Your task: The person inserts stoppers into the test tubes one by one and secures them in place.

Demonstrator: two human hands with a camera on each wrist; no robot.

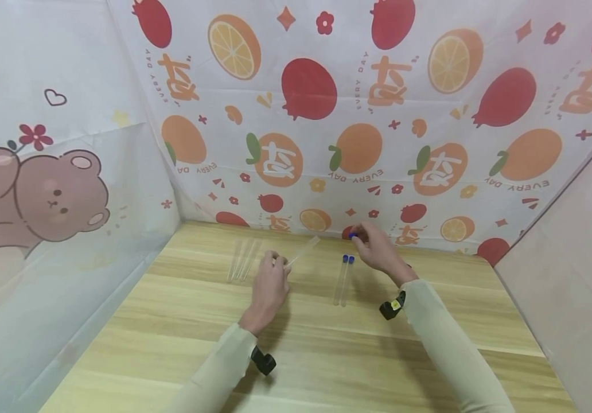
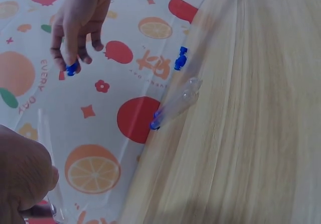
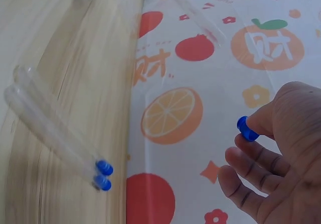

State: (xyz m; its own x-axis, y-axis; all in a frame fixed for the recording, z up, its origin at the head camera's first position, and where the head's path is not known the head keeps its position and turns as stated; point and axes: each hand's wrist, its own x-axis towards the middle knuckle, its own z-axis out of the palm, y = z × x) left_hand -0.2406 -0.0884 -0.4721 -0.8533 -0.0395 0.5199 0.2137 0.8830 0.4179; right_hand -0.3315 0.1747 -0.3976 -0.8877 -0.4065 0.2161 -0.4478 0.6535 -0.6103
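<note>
My left hand (image 1: pixel 270 287) holds a clear test tube (image 1: pixel 303 251), which slants up and to the right from the fingers. That tube also shows beside the left hand in the left wrist view. A small blue cap (image 3: pixel 247 128) is pinched between the thumb and a finger of my right hand (image 1: pixel 376 249), raised above the back of the table. Between the hands, two clear tubes with blue caps (image 1: pixel 344 281) lie side by side on the wood. Left of my left hand lie several clear tubes (image 1: pixel 244 261) with no caps visible on them.
Loose blue caps (image 2: pixel 181 58) lie on the table near its back edge, visible in the left wrist view. A fruit-printed cloth (image 1: pixel 358 149) hangs behind the wooden table (image 1: pixel 316 361). At left hangs a cloth with a bear print (image 1: pixel 61 195).
</note>
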